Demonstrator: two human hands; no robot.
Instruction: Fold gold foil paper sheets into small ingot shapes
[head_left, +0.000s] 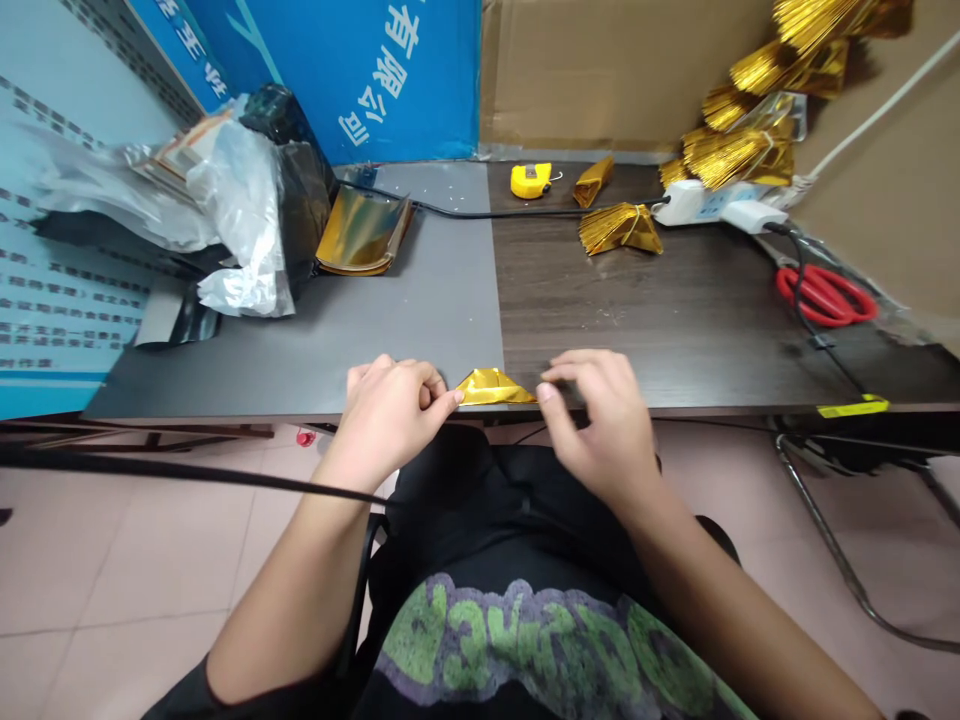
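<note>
A folded piece of gold foil paper (491,387) lies at the front edge of the table. My left hand (397,405) pinches its left end between thumb and curled fingers. At the paper's right tip is my right hand (600,415), its thumb and forefinger apart with a small gap between them. That thumb is close to the tip; whether it touches I cannot tell. Farther back, a bundle of folded gold papers (621,230) and a single folded gold piece (593,182) rest on the dark wood surface.
A stack of gold sheets (365,232) sits beside crumpled plastic bags (244,190). Behind are a yellow tape measure (531,181), a black cable (480,213) and a white power strip (697,203). Red-handled scissors (825,296) lie right, below piled gold bundles (739,150). Cardboard (577,75) stands behind.
</note>
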